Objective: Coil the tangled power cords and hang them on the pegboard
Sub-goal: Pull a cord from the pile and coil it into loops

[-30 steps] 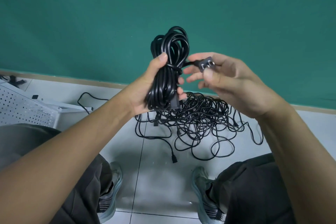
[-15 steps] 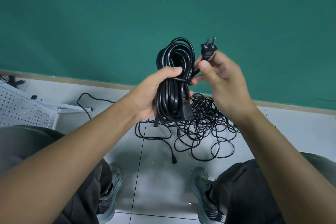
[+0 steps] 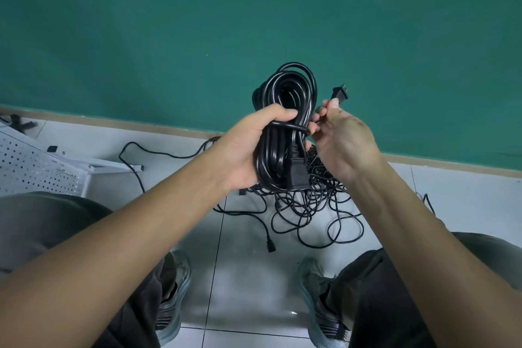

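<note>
black coiled cord (image 3: 285,133) upright, plug (image 3: 340,93) up

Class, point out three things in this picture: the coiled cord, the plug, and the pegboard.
coiled cord (image 3: 293,87): head view, on the top loops above the left hand.
plug (image 3: 339,93): head view, on its black body.
pegboard (image 3: 31,169): head view, on its perforated white face.

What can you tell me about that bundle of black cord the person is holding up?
The coiled cord is glossy black, rubbery-looking, wound into long upright loops. One turn is wrapped across its middle. The left hand grips it around the waist. A blocky connector hangs at its lower end. The right hand pinches the free end, its pronged plug pointing upward.
</note>
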A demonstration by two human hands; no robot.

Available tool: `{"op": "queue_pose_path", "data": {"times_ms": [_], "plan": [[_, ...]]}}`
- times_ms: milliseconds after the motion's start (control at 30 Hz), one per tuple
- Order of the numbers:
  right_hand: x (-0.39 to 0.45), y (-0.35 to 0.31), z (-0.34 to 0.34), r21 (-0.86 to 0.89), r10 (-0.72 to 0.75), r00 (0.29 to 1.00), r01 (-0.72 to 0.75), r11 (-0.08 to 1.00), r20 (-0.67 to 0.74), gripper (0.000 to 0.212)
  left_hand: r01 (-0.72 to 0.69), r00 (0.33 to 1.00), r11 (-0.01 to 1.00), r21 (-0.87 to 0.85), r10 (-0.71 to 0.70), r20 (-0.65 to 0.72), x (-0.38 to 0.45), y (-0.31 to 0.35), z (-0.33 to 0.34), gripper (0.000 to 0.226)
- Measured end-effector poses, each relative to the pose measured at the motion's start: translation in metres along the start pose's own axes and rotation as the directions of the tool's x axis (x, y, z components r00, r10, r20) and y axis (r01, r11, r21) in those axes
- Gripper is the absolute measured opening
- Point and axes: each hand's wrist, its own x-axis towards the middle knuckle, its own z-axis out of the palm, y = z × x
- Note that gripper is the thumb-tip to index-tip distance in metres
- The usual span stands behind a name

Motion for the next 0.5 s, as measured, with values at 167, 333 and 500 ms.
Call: {"op": "queue_pose_path", "data": {"times_ms": [167, 333, 500], "plan": [[0.01, -0.004, -0.007, 0.13, 0.067, 0.992, -0.053, 0.99, -0.106, 0.027, -0.013, 1.0, 0.999, 0.039, 0.013, 0.0, 0.003, -0.002, -0.002, 0.043], [0.017, -0.008, -0.014, 0.184, 0.082, 0.985, -0.053, 0.981, -0.153, 0.027, -0.022, 1.0, 0.998, 0.059, 0.022, 0.007, 0.001, 0.001, -0.001, 0.046], [0.008, -0.007, -0.012, 0.012, -0.098, 0.992, 0.099, 0.995, -0.084, 0.023, -0.04, 0.991, 0.999, 0.035, 0.044, -0.128, 0.0, 0.008, -0.008, 0.041]]}}
